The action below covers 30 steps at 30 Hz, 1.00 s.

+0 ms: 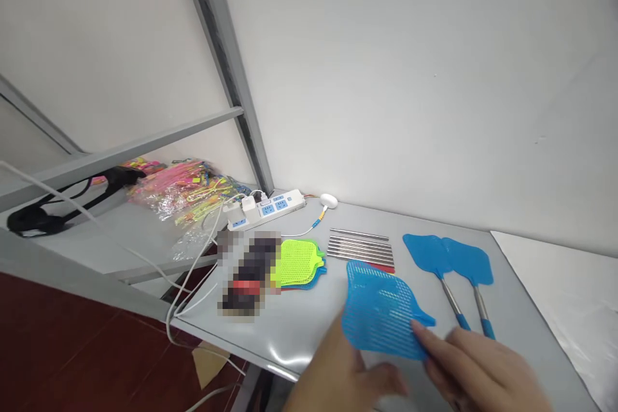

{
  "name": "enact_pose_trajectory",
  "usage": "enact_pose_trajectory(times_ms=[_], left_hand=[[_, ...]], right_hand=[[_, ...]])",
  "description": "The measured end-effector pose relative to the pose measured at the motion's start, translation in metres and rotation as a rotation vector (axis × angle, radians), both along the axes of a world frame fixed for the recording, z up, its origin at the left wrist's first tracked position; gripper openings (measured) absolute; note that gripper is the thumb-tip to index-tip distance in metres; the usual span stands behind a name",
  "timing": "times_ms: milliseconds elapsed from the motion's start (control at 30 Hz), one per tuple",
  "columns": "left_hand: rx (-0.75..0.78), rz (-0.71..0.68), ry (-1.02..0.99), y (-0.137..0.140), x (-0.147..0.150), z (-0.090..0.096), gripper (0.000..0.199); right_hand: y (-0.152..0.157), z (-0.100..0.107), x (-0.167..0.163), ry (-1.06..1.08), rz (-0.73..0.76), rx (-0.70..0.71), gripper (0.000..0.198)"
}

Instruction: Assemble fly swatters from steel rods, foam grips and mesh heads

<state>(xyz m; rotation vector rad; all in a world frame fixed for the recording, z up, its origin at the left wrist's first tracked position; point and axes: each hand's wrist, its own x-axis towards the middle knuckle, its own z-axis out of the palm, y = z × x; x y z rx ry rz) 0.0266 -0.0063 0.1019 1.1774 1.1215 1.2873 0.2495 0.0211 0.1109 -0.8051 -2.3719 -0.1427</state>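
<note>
A blue fly swatter head (379,309) with a slotted mesh is tilted above the table's front part. My right hand (483,364) pinches it beside its short neck, thumb and fingers closed on the lower right edge. My left hand (345,370) is behind and below the head's left side. Its thumb shows under the mesh, slightly blurred, while its other fingers are hidden. Two blue fly swatters (429,254) with metal shafts lie to the right. Several bare metal rods (362,248) are lined up behind the head, and a stack of swatter heads, lime green (297,262) on top, sits to the left.
A white power strip (268,209) with plugs and cables stands at the back left, near a small white device (329,201). White sheeting (560,290) covers the right side. On the left shelf, clear bags (183,190) hold colourful items. A pixelated object (251,277) lies front left.
</note>
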Motion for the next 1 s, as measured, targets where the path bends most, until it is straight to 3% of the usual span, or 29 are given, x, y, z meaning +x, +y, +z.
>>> enact_pose_trajectory(times_ms=[133, 233, 333, 433, 567, 700, 800, 1000], left_hand=[[-0.002, 0.075, -0.180, -0.030, 0.040, -0.015, 0.053], [-0.141, 0.186, -0.391, -0.045, 0.059, -0.030, 0.050], [-0.197, 0.216, -0.462, -0.052, 0.054, -0.034, 0.038], [-0.132, 0.330, -0.454, -0.056, 0.032, -0.023, 0.025], [-0.030, 0.211, -0.438, -0.057, 0.006, 0.002, 0.036], [-0.028, 0.261, -0.480, -0.059, 0.008, 0.016, 0.042], [-0.010, 0.234, -0.433, -0.064, 0.019, 0.010, 0.042], [0.060, 0.156, -0.307, -0.072, 0.022, -0.009, 0.035]], right_hand=[[-0.019, 0.002, -0.027, 0.002, 0.058, 0.028, 0.034], [-0.040, -0.004, -0.031, -0.017, 0.052, 0.008, 0.032], [-0.064, -0.004, -0.027, -0.027, -0.026, -0.070, 0.028], [-0.090, 0.011, -0.016, 0.063, -0.212, -0.273, 0.026], [-0.115, 0.038, -0.003, 0.117, -0.369, -0.577, 0.018], [-0.122, 0.043, -0.009, 0.062, -0.311, -0.573, 0.023], [-0.123, 0.037, -0.021, 0.037, -0.218, -0.582, 0.022], [-0.128, 0.033, -0.026, 0.111, -0.191, -0.669, 0.024]])
